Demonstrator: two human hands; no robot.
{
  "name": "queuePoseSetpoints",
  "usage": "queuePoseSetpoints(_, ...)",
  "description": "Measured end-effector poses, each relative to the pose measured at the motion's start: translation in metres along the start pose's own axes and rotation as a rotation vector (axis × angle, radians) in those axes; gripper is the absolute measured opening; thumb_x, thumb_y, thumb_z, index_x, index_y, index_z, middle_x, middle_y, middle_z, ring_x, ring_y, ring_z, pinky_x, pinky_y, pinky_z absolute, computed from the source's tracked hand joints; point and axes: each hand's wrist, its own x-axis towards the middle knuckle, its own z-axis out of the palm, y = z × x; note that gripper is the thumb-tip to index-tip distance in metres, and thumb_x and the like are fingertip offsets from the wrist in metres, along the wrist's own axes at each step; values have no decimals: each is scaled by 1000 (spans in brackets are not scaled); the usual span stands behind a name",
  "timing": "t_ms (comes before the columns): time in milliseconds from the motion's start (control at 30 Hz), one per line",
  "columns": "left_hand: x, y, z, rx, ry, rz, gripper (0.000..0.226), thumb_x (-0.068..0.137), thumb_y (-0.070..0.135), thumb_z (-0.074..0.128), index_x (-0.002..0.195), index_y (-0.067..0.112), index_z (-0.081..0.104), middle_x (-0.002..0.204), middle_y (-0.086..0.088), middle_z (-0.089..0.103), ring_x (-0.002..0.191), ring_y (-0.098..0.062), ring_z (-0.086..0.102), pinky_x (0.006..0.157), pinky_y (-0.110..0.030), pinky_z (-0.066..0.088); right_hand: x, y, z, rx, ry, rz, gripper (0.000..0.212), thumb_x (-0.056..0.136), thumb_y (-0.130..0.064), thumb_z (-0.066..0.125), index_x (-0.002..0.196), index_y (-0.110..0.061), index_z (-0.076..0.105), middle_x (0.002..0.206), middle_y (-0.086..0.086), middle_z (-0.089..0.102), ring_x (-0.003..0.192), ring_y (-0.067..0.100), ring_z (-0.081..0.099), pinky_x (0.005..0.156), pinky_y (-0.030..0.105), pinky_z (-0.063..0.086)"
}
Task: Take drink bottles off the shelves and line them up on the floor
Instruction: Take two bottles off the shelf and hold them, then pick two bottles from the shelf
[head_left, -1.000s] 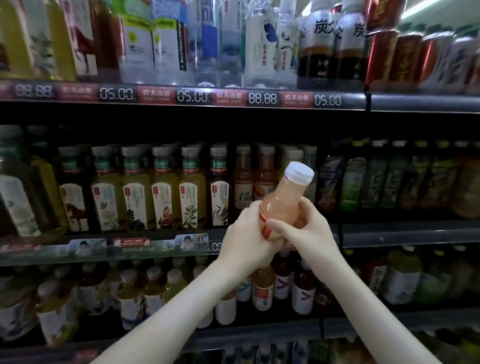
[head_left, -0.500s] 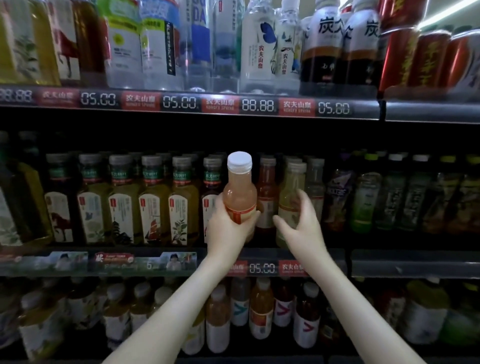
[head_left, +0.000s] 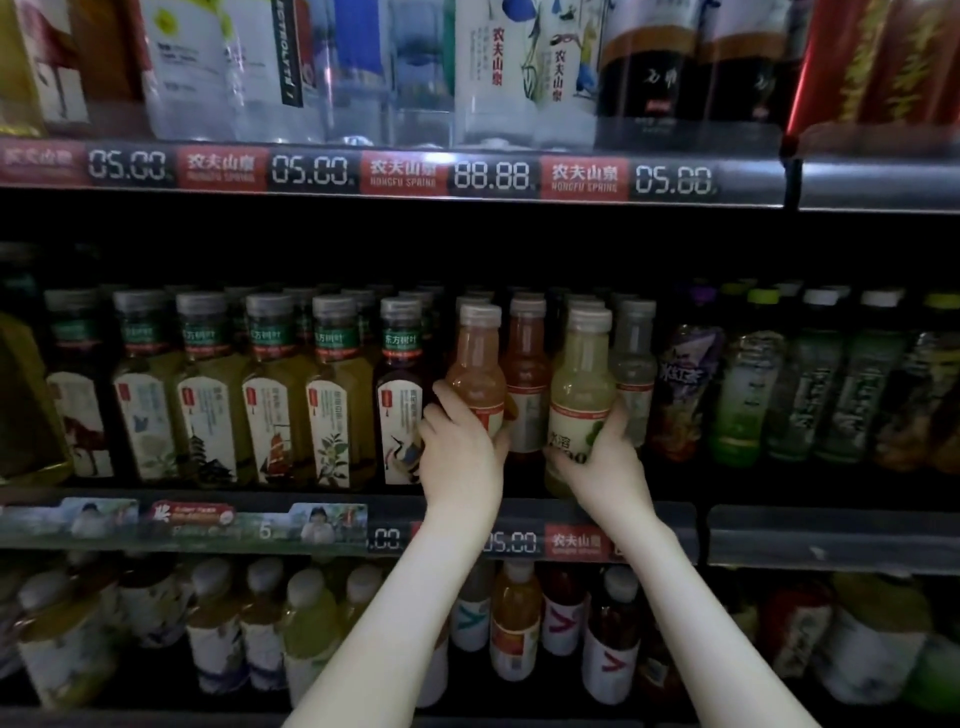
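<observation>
A peach-orange drink bottle (head_left: 475, 364) with a pale cap stands upright in the middle shelf's row, and my left hand (head_left: 460, 454) grips its lower body. Right beside a reddish bottle (head_left: 527, 374), my right hand (head_left: 605, 462) wraps around the base of a pale yellow-green bottle (head_left: 581, 384) with a lime label. Both bottles sit at the front edge of the middle shelf (head_left: 332, 525). Whether either bottle's base is lifted off the shelf is hidden by my hands.
Green-capped tea bottles (head_left: 332, 395) fill the middle shelf to the left, green and purple bottles (head_left: 743, 389) to the right. Water bottles (head_left: 498, 73) and red cans (head_left: 878, 57) stand on the top shelf. More juice bottles (head_left: 514, 623) line the shelf below my arms.
My left hand has carried the orange bottle in among the shelf row and the view moved closer. My right hand, open half a second ago, now holds the yellow-green bottle.
</observation>
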Motion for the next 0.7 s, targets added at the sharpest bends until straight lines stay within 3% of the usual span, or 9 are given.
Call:
queuePoseSetpoints(67, -5, -4, 7, 136, 114, 116, 101, 74, 45, 76, 140, -14, 27, 126, -30, 49, 114, -39, 52, 91, -41, 49, 1, 4, -7, 21, -43, -5, 95, 83, -31, 71, 149, -22, 5, 129, 4, 54, 113, 22, 56, 85, 28, 45)
queuePoseSetpoints(133, -8, -11, 13, 198, 234, 279, 92, 77, 35, 71, 146, -5, 24, 138, -27, 39, 124, -38, 41, 101, -46, 41, 3, 9, -13, 45, -80, -6, 92, 82, -29, 73, 148, -21, 10, 127, 2, 56, 112, 19, 57, 86, 27, 46)
queuePoseSetpoints(233, -3, -15, 10, 227, 244, 419, 92, 71, 18, 78, 147, 8, 28, 141, -24, 29, 126, -40, 34, 97, -52, 44, 4, 9, -12, 32, -97, 1, 95, 81, -31, 73, 149, -23, 7, 132, 4, 54, 119, 21, 55, 90, 31, 48)
queuePoseSetpoints(333, -3, -19, 5, 210, 176, 404, 91, 69, 19, 81, 146, 9, 34, 144, -24, 25, 129, -41, 31, 96, -53, 44, -10, 0, -8, -113, 17, -58, 113, 82, -32, 72, 148, -32, -20, 157, 11, 16, 143, 27, 22, 109, 45, 34)
queuePoseSetpoints(400, -11, -19, 3, 179, 153, 384, 92, 71, 27, 79, 147, 10, 31, 148, -25, 21, 133, -42, 26, 102, -56, 37, -25, -6, -9, -262, 104, -196, 113, 85, -32, 68, 142, -38, -29, 159, 10, -1, 146, 28, 3, 113, 47, 24)
queuePoseSetpoints(500, -27, -1, -1, 70, 177, 460, 82, 78, 26, 72, 147, 10, 31, 150, -25, 16, 136, -42, 22, 107, -60, 28, -48, -6, -20, -336, 227, -334, 98, 91, -26, 61, 147, -37, -19, 158, 12, 6, 145, 29, 8, 111, 44, 29)
queuePoseSetpoints(600, -47, 30, 3, -135, 247, 658, 61, 86, 12, 63, 143, 11, 42, 147, -24, 22, 134, -40, 26, 108, -58, 31, -69, 10, -49, -457, 368, -343, 86, 89, -15, 62, 153, -22, 4, 154, 16, 20, 140, 29, 21, 108, 43, 36)
queuePoseSetpoints(700, -75, 73, 14, -276, 260, 832, 50, 91, 12, 54, 140, 12, 47, 144, -23, 35, 132, -36, 34, 111, -51, 27, -95, 36, -99, -599, 453, -309, 83, 86, -13, 67, 151, -13, 16, 148, 18, 31, 132, 29, 32, 102, 41, 42)
